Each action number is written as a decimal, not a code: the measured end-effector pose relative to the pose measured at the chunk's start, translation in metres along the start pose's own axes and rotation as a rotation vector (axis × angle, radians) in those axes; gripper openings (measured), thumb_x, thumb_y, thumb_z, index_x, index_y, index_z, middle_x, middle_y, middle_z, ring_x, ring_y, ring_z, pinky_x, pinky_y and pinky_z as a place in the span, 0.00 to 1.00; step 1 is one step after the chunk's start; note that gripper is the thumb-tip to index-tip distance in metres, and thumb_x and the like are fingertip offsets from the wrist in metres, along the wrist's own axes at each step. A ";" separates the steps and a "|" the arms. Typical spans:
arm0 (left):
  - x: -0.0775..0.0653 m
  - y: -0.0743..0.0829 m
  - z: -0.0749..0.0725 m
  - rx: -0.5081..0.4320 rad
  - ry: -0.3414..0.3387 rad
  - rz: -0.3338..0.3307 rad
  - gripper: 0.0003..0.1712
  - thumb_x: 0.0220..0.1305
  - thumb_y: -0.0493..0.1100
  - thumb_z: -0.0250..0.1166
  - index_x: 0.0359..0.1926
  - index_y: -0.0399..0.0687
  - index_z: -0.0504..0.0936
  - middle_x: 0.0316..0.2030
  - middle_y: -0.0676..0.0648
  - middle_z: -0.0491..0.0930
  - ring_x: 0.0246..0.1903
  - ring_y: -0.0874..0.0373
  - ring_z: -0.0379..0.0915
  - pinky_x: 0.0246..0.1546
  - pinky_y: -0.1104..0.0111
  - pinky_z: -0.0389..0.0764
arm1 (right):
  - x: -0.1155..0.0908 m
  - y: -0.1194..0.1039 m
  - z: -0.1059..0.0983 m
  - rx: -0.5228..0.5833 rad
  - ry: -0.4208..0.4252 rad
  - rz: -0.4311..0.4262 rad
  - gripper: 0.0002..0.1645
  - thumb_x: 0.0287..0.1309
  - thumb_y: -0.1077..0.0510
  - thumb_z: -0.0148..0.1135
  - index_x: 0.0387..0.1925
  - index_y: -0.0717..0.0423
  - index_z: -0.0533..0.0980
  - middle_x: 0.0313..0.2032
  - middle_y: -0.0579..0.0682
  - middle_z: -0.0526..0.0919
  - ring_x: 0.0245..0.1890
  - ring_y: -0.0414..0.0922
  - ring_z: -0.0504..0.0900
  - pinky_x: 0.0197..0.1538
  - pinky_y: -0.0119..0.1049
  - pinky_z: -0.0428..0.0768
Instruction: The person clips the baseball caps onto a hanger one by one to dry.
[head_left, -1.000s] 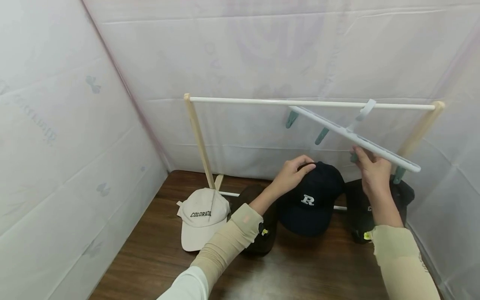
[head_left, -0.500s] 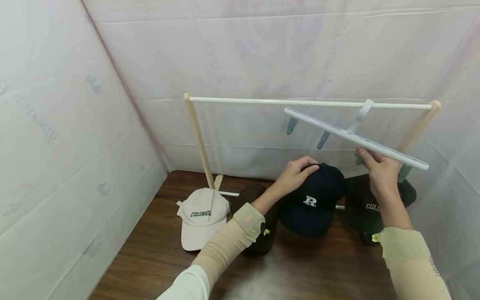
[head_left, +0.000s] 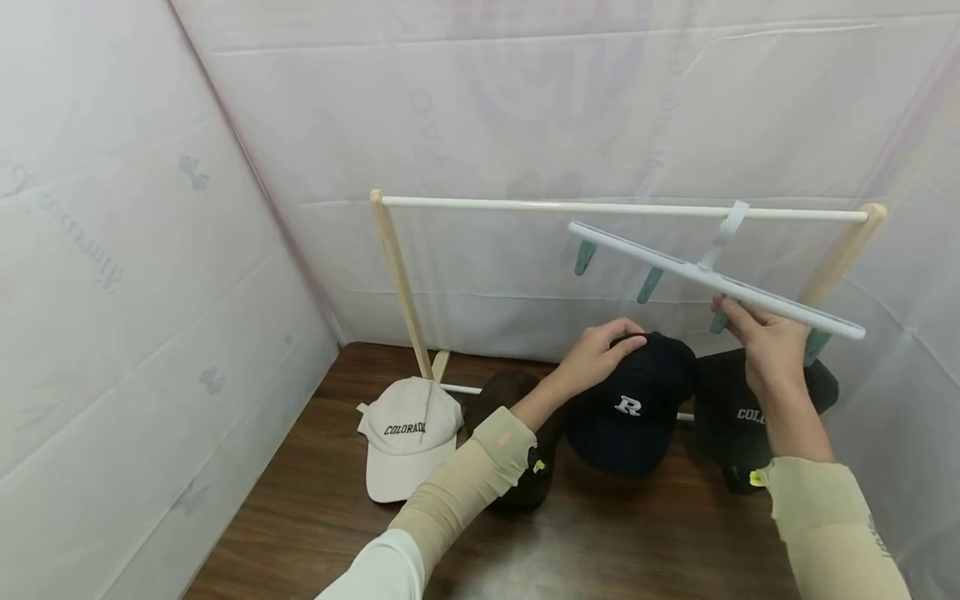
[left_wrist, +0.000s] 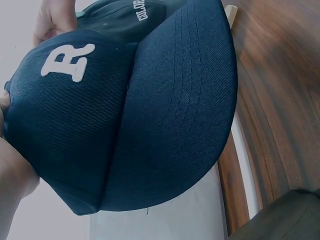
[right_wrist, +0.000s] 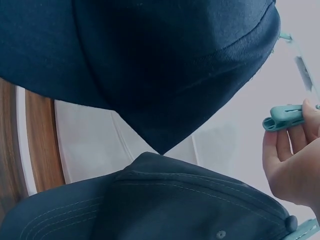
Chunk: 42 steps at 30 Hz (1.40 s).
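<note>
My left hand (head_left: 592, 360) grips the navy cap (head_left: 630, 429) with a white R by the top of its crown, holding it up with the brim hanging down. To its right, my right hand (head_left: 772, 350) pinches a teal clip (right_wrist: 287, 117) on the underside of the white hanger (head_left: 660, 260). The hanger's hook sits on the white rail (head_left: 540, 204), and its bar slopes down to the right. From the end clip (head_left: 816, 346) hangs a dark cap (head_left: 727, 417) with COLORADO lettering, partly hidden behind my right wrist. Two more clips toward the left end hold nothing.
A cream COLORADO cap (head_left: 408, 425) lies at the left on the brown wooden table (head_left: 300, 500). Beside it, a dark brown cap (head_left: 506, 392) is partly covered by my left forearm. The rack's wooden posts (head_left: 401, 283) stand before pale sheeted walls (head_left: 487, 100).
My right hand and the hanger's right end have moved slightly right, and the hanger's left end has dropped a little. My left hand has shifted slightly right with the navy cap.
</note>
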<state>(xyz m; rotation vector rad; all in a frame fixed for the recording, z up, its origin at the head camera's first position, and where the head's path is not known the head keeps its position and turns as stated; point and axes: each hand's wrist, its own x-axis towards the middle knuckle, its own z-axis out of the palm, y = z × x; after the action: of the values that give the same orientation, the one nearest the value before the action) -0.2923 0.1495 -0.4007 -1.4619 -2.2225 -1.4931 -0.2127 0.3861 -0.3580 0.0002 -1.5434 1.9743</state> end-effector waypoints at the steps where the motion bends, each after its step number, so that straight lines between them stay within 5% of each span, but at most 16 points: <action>1: 0.001 0.000 0.000 0.001 -0.002 0.002 0.12 0.78 0.46 0.56 0.52 0.45 0.82 0.49 0.49 0.85 0.48 0.67 0.78 0.50 0.80 0.73 | 0.000 -0.001 0.000 0.004 -0.001 -0.003 0.21 0.59 0.70 0.70 0.54 0.70 0.81 0.36 0.50 0.91 0.38 0.41 0.90 0.47 0.28 0.83; 15: 0.012 0.003 0.007 0.007 -0.060 -0.016 0.13 0.79 0.48 0.54 0.53 0.49 0.81 0.49 0.52 0.83 0.45 0.70 0.75 0.48 0.81 0.72 | 0.001 -0.001 0.003 -0.022 -0.019 0.012 0.19 0.59 0.68 0.70 0.52 0.69 0.83 0.35 0.47 0.91 0.38 0.40 0.89 0.47 0.27 0.82; 42: 0.023 -0.001 0.026 0.124 0.016 -0.054 0.13 0.78 0.49 0.55 0.53 0.51 0.82 0.48 0.53 0.85 0.44 0.70 0.78 0.45 0.82 0.71 | -0.004 0.005 0.006 -0.092 -0.042 0.032 0.20 0.60 0.63 0.70 0.54 0.67 0.83 0.36 0.45 0.91 0.41 0.39 0.88 0.48 0.25 0.82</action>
<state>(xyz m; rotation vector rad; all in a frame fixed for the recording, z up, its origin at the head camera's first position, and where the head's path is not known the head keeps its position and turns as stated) -0.2947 0.1838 -0.4024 -1.3594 -2.3164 -1.3500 -0.2138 0.3784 -0.3615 -0.0214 -1.6693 1.9374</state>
